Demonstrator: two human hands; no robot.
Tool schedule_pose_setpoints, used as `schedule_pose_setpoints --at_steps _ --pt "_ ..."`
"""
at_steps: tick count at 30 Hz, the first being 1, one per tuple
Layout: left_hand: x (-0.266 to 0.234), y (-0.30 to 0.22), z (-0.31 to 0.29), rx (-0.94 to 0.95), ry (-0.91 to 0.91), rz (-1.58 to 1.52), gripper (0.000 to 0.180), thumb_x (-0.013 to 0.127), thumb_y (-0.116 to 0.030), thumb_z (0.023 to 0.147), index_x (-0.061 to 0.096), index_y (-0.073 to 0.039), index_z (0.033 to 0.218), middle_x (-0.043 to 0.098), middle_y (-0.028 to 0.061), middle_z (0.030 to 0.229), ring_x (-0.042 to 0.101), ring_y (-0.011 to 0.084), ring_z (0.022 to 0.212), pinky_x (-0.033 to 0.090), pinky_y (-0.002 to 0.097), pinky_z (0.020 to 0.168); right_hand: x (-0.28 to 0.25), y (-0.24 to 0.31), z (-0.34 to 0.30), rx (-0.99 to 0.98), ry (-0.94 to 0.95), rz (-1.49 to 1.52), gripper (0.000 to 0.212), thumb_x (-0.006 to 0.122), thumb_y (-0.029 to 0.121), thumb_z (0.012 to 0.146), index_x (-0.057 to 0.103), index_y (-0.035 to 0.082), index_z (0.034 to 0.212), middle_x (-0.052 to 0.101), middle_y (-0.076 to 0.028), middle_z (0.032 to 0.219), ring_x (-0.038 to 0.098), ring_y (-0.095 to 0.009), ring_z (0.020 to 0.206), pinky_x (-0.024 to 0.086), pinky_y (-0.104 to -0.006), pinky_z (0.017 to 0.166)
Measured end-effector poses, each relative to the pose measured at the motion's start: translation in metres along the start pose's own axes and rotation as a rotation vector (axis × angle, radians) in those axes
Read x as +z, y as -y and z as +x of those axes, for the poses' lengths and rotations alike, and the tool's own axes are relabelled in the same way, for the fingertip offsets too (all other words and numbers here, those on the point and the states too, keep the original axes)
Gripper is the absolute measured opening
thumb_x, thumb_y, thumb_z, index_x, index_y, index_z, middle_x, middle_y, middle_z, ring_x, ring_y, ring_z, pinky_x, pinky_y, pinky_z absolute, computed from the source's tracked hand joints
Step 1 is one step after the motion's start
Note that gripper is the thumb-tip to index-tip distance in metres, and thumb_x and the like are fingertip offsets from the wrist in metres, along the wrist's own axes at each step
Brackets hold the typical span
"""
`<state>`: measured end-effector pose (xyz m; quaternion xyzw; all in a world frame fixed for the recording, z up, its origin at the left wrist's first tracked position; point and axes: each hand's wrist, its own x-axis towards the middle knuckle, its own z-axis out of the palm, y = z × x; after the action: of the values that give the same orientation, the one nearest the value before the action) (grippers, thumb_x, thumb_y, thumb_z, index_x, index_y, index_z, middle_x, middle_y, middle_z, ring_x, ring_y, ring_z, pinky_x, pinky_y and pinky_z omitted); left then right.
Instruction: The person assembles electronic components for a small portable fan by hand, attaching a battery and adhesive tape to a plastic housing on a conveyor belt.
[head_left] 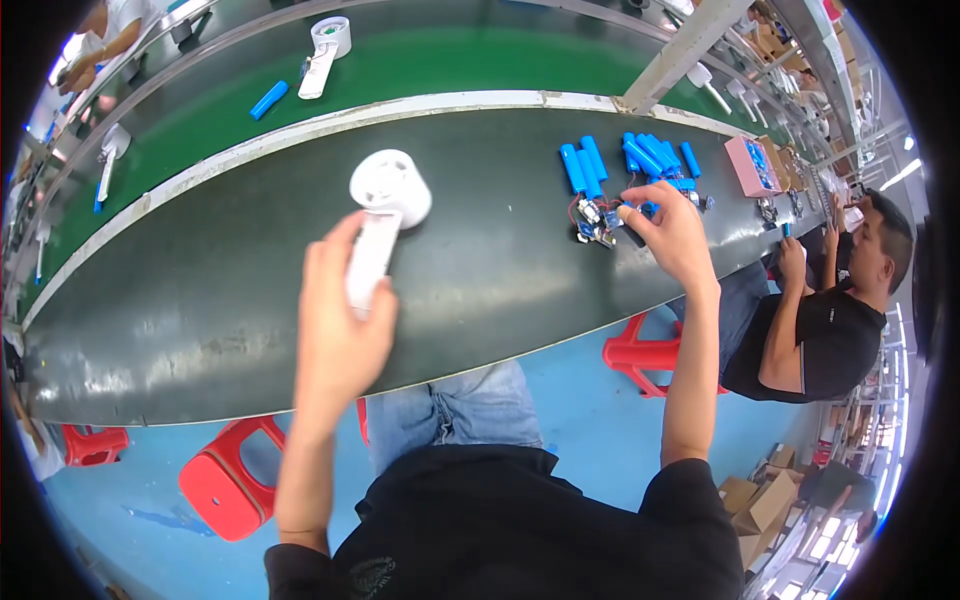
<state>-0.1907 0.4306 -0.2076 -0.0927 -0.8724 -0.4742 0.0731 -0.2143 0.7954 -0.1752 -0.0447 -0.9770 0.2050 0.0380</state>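
My left hand is closed around the handle of a white plastic housing with a round hollow head, shaped like a handheld fan body. The head rests on or just above the dark green bench, pointing away from me. On the right, my right hand reaches into a cluster of small circuit boards with wires. Its thumb and forefinger pinch together at a small blue circuit board, partly hidden by the fingers. Blue cylindrical battery cells lie just beyond, several more heaped beside them.
Past a pale rail, a green conveyor belt carries another white housing and a blue cell. A pink box of blue parts stands at right, near a seated co-worker. Red stools stand below the bench.
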Motion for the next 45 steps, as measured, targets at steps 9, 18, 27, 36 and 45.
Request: schedule_pose_setpoints --at_steps 9,18,27,36,45 --pt "0.061 -0.015 -0.018 0.013 0.017 -0.150 0.055 0.069 -0.007 0.087 0.048 -0.004 0.137 0.048 0.0126 0.131 0.059 0.0232 0.104 0.052 0.0350 0.082 0.011 -0.025 -0.004 -0.116 -0.041 -0.057 0.042 0.071 0.011 0.078 0.065 0.009 0.120 0.059 -0.012 0.107 0.062 -0.031 0.094 0.051 -0.0410 0.082" --pt "0.056 0.002 -0.015 -0.127 0.089 -0.411 0.043 0.066 -0.007 0.090 0.054 -0.004 0.131 0.050 0.0135 0.131 0.060 0.0216 0.102 0.051 0.0321 0.079 -0.003 -0.030 -0.007 -0.122 -0.173 -0.172 0.035 0.073 0.017 0.077 0.069 0.005 0.110 0.068 -0.009 0.089 0.064 -0.026 0.078 0.051 -0.0373 0.073" --pt "0.053 -0.019 0.005 0.082 -0.055 -0.477 0.024 0.065 -0.005 0.091 0.067 0.001 0.115 0.066 0.0122 0.107 0.064 0.0172 0.089 0.052 0.0288 0.074 -0.032 0.052 -0.033 -0.210 -0.205 0.384 0.028 0.072 0.001 0.077 0.068 -0.001 0.104 0.059 0.002 0.089 0.040 -0.002 0.060 0.028 -0.0194 0.052" --pt "0.042 -0.039 -0.006 0.170 -0.040 -1.057 0.031 0.065 0.012 0.087 0.065 0.008 0.118 0.068 0.0170 0.109 0.066 0.0190 0.100 0.052 0.0314 0.089 0.036 0.109 -0.053 -0.365 -0.017 0.739 0.034 0.074 -0.004 0.073 0.069 0.000 0.106 0.064 -0.006 0.097 0.047 -0.002 0.060 0.035 -0.0177 0.055" --pt "-0.014 -0.035 0.010 0.372 -0.123 -0.480 0.013 0.058 0.007 0.091 0.066 0.004 0.100 0.066 0.0158 0.096 0.065 0.0197 0.085 0.052 0.0301 0.077 0.091 0.089 -0.023 -0.138 0.105 0.728 0.021 0.074 0.009 0.085 0.071 0.002 0.104 0.059 0.003 0.087 0.042 0.000 0.060 0.034 -0.0188 0.053"
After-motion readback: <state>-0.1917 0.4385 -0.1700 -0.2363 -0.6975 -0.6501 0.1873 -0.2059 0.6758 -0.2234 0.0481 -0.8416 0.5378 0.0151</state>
